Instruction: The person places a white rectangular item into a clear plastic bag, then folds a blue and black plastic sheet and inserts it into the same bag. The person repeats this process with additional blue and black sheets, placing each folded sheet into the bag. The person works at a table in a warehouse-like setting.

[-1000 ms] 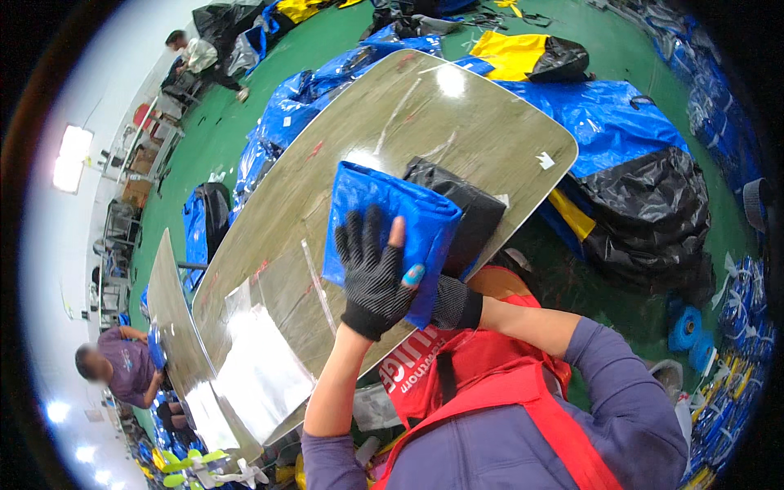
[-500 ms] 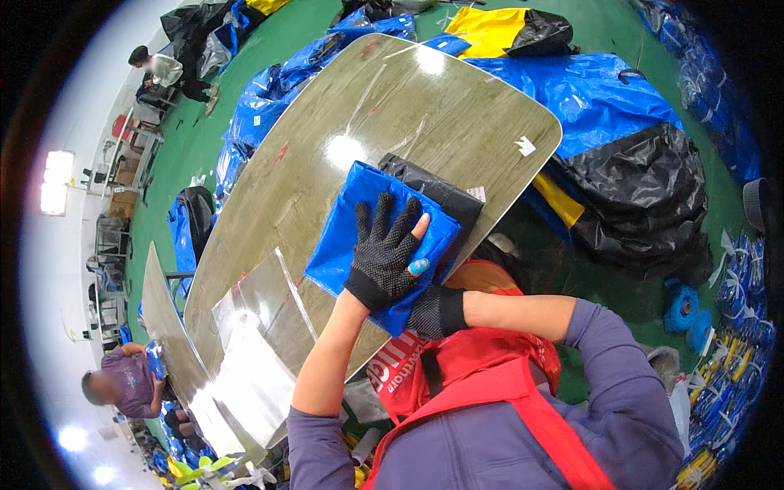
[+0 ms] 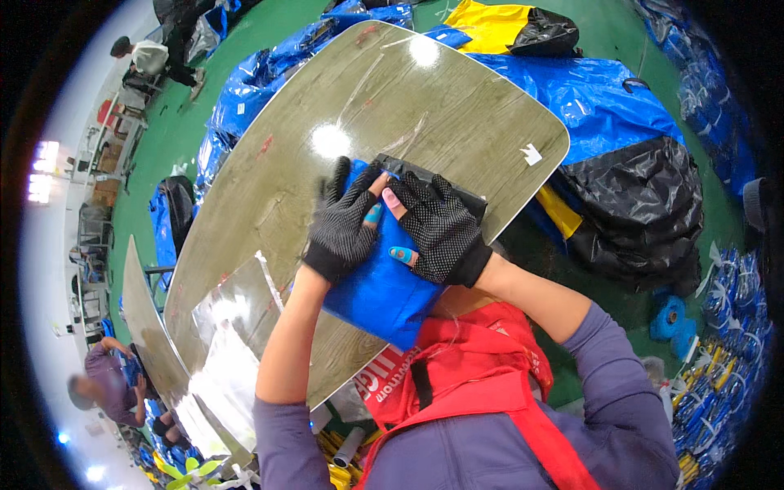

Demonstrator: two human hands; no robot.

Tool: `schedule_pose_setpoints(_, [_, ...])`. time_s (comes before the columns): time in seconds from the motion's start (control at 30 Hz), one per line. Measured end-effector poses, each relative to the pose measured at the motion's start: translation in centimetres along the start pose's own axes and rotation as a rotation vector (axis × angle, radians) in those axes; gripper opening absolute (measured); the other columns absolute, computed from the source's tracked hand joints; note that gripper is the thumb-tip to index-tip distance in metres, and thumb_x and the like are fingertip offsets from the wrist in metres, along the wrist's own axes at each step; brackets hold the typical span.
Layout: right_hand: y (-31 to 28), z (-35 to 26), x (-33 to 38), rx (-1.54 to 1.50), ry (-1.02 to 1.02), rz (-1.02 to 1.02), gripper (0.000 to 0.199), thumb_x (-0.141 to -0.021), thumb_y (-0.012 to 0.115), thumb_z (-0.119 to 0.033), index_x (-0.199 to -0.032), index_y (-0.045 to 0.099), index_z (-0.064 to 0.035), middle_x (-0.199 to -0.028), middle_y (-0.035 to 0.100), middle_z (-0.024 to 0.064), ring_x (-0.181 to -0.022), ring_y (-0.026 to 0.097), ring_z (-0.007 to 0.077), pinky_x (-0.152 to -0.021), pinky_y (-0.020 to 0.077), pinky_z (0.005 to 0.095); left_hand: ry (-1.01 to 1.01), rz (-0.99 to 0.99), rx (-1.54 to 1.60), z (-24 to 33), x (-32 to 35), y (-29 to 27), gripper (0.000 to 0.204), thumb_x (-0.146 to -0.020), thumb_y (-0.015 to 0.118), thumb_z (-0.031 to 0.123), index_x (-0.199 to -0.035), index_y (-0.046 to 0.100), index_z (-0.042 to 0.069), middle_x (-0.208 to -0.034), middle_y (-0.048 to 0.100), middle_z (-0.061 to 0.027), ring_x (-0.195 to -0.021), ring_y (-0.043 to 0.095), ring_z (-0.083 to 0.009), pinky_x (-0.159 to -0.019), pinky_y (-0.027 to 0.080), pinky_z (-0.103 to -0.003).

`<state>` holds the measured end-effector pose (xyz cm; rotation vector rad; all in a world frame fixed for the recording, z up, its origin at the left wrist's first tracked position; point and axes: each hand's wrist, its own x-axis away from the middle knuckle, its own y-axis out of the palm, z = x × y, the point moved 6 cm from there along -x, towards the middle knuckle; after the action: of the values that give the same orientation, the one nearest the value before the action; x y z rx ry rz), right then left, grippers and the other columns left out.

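Note:
A folded blue and black plastic sheet (image 3: 384, 298) lies on the near part of the wood-grain table (image 3: 482, 122), its black part at the far edge. My left hand (image 3: 343, 224), in a black dotted glove with bare fingertips, rests on its far left part with fingers stretched and spread. Some of those fingers are blurred. My right hand (image 3: 441, 229), gloved alike, lies flat over the right part with fingers apart. Blue tape wraps a thumb tip on each hand. The two hands nearly meet at the index fingers, neither gripping anything.
Clear plastic bags (image 3: 233, 359) lie on the table's left side. Blue sheeting and a large black sheet bundle (image 3: 641, 212) lie on the green floor beyond the right edge. Tied bundles (image 3: 727, 351) stand far right. One person (image 3: 114, 380) works at lower left; another sits at upper left.
My right hand has come from the near edge of the folded sheet onto its top. My left hand has slid left and away from me. The sheet has turned slightly.

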<state>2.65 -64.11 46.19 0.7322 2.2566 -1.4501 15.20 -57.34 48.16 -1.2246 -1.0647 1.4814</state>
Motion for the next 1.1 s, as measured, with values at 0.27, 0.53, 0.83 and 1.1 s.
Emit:
schedule_pose_setpoints(0.27, [-4.4,-1.4,4.2,-0.055,-0.52,-0.186,0.072,-0.063,0.072,-0.051,-0.127,0.053,-0.023,-0.123,0.059,0.0111,-0.118,0.053,0.0319,-0.105,0.0291,0.0564,-0.155,-0.226,0.808,-1.7,1.9,3.7,0.062,-0.092,0.044,0.051,-0.14,0.042,0.013,-0.144,0.04,-0.016,-0.135,0.034,-0.0329,-0.111,0.025,-0.041])
schedule_pose_setpoints(0.53, [-6.0,0.1,5.2,-0.722,0.282,-0.165,0.064,-0.07,0.08,-0.029,-0.125,0.053,-0.0089,-0.126,0.057,0.0163,-0.114,0.055,0.0291,-0.097,0.0419,0.0432,-0.861,0.675,1.891,2.1,14.2,3.9,0.087,-0.089,0.029,0.071,-0.141,0.034,0.001,-0.141,0.04,-0.02,-0.127,0.042,-0.0292,-0.108,0.033,-0.042])
schedule_pose_setpoints(0.83, [1.2,0.8,9.3,-1.42,1.128,-0.367,0.069,-0.079,0.072,-0.022,-0.137,0.039,-0.0041,-0.126,0.054,0.0153,-0.108,0.058,0.0264,-0.09,0.05,0.041,-0.676,0.179,0.233,-3.5,22.2,-2.0,0.028,-0.08,0.06,0.026,-0.097,0.063,0.004,-0.091,0.064,-0.0199,-0.085,0.062,-0.0389,-0.071,0.049,-0.045])
schedule_pose_setpoints(1.1, [-1.7,2.1,6.9,-1.343,1.017,-0.446,0.069,-0.077,0.072,-0.021,-0.136,0.042,-0.0025,-0.122,0.057,0.0164,-0.102,0.061,0.0269,-0.086,0.0531,0.041,-0.361,0.038,0.039,1.4,21.9,2.9,0.057,-0.085,0.057,0.042,-0.131,0.048,0.01,-0.141,0.04,-0.0199,-0.136,0.028,-0.0399,-0.112,0.014,-0.056])
